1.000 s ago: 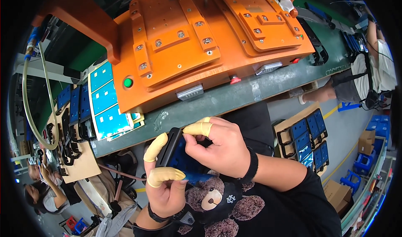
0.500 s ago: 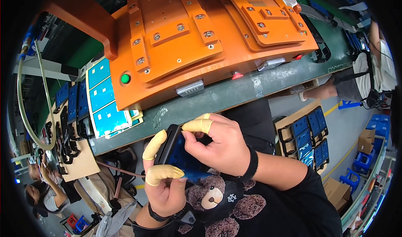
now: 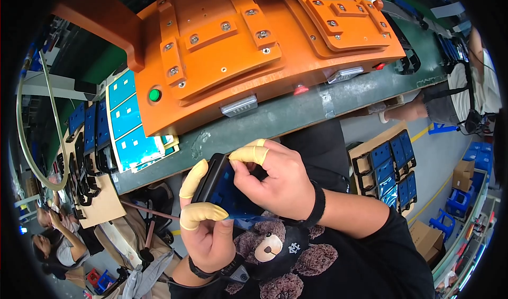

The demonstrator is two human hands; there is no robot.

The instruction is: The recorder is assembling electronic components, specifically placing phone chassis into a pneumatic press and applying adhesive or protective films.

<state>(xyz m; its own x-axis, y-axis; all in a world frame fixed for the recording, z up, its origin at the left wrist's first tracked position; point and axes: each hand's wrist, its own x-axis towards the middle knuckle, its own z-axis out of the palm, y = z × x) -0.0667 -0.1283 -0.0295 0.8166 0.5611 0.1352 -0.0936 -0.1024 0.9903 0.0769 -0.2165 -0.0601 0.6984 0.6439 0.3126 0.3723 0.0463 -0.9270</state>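
A black plastic frame part [image 3: 213, 178] with a blue film-covered face [image 3: 227, 194] is tilted up in front of my chest. My left hand [image 3: 207, 235] is closed around its left and lower side, with yellow finger cots on the fingers. At the part's upper right edge, my right hand [image 3: 280, 180] has its thumb and cot-covered forefinger pinched together. Whether that pinch is on the film or the frame edge cannot be made out. Some thin blue film hangs along the lower edge, near my left fingertips.
A large orange press fixture [image 3: 233, 50] stands on the green bench [image 3: 211, 151] ahead. Blue film sheets [image 3: 127, 116] lie at its left. Cardboard with blue-faced black parts [image 3: 383, 169] is at the right; similar parts [image 3: 90, 130] are at far left. Other people are on both sides.
The view has shifted slightly, and the part and my left hand sit a little further left in it. Both hands keep nearly the same grip.
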